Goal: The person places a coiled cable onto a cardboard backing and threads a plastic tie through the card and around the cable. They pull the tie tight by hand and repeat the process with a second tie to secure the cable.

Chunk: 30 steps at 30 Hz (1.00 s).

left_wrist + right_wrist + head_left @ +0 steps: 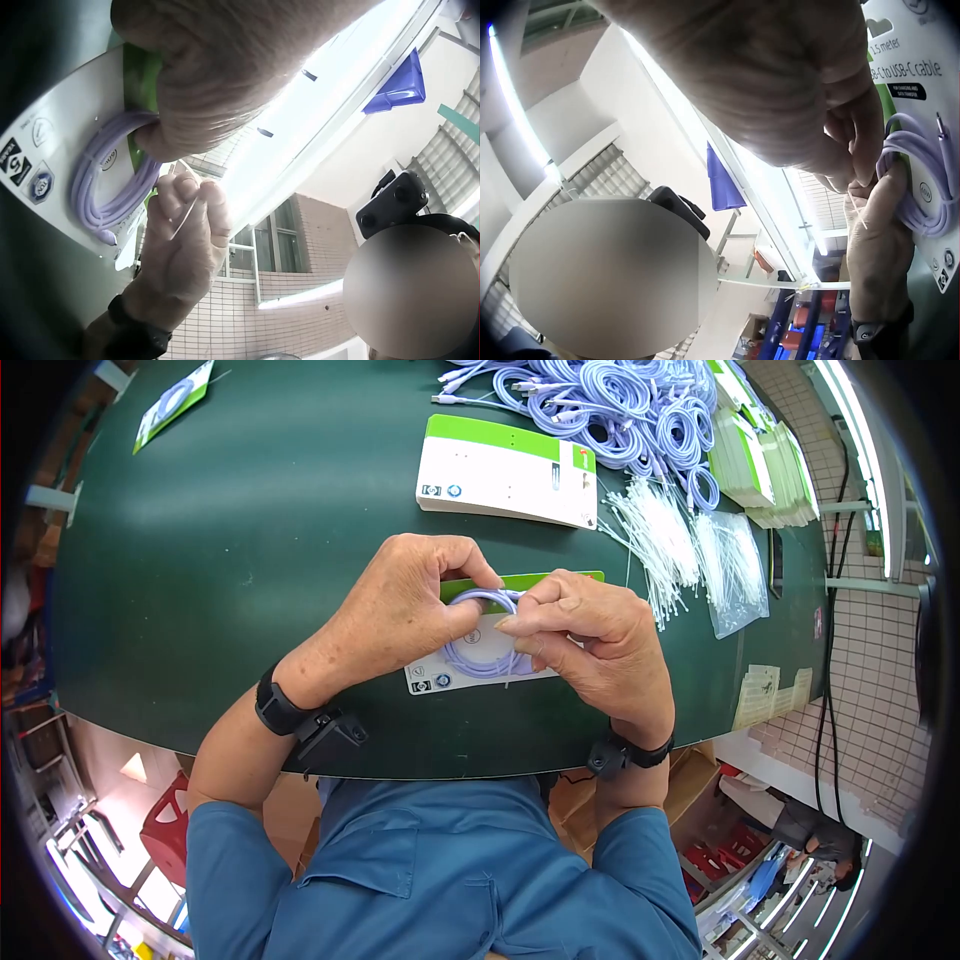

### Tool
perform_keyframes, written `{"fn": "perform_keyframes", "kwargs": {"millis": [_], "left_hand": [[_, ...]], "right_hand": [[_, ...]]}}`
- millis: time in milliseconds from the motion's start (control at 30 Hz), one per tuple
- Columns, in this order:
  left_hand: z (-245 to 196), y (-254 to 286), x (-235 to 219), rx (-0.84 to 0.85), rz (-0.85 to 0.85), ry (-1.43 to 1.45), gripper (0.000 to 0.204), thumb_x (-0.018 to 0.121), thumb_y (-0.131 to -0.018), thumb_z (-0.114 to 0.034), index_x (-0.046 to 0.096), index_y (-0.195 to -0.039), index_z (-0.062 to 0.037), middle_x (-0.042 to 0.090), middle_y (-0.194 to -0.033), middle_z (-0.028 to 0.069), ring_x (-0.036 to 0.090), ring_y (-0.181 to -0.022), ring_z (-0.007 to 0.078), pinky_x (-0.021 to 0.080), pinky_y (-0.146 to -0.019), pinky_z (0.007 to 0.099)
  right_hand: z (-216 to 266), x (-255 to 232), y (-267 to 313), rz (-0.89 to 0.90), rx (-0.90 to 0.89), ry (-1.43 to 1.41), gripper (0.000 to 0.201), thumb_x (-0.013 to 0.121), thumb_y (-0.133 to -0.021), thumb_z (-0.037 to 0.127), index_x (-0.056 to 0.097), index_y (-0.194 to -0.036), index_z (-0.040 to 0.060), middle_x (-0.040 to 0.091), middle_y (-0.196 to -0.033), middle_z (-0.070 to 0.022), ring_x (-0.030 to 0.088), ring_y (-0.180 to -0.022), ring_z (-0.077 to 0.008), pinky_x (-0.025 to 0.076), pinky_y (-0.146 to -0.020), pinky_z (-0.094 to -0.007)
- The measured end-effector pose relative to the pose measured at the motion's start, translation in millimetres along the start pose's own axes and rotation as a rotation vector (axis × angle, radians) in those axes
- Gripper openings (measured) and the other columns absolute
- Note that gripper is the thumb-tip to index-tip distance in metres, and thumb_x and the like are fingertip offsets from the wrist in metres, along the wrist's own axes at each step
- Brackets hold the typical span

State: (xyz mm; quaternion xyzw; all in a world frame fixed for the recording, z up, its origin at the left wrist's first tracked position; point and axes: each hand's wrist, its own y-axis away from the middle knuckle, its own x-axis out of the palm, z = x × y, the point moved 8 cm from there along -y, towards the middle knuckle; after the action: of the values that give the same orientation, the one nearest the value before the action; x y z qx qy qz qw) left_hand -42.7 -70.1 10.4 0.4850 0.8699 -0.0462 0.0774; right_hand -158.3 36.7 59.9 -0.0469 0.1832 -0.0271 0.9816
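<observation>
Green worktop (250, 540) carries a card (480, 665) near the person's edge, with a coiled cable (480, 650) lying flat on it between both hands. Left hand (400, 610) pinches the coil's top; right hand (590, 640) pinches a thin tie (184, 217) just beside it. Farther off lie a card stack (505, 470), loose ties (660, 540) and more cables (610, 405).

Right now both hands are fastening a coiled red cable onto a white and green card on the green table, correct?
Not quite: the coiled cable is pale purple, not red, as the head view shows. The rest holds: the left hand and right hand work it against the white and green card on the green table.
</observation>
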Motion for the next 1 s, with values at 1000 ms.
{"fn": "perform_keyframes", "kwargs": {"millis": [1000], "left_hand": [[-2.9, 6.4, -16.8, -0.032, -0.010, 0.005, 0.018, 0.068, -0.082, 0.004, 0.075, -0.099, 0.0042, 0.077, -0.095, 0.0075, 0.072, -0.089, 0.0120, 0.060, -0.085, 0.0281]], "right_hand": [[23.3, 10.6, 4.6, -0.341, -0.500, 0.419, 0.037, 0.088, -0.073, -0.011, 0.061, -0.088, 0.0098, 0.074, -0.090, -0.0076, 0.064, -0.069, -0.0192, 0.048, -0.060, -0.0307]]}}
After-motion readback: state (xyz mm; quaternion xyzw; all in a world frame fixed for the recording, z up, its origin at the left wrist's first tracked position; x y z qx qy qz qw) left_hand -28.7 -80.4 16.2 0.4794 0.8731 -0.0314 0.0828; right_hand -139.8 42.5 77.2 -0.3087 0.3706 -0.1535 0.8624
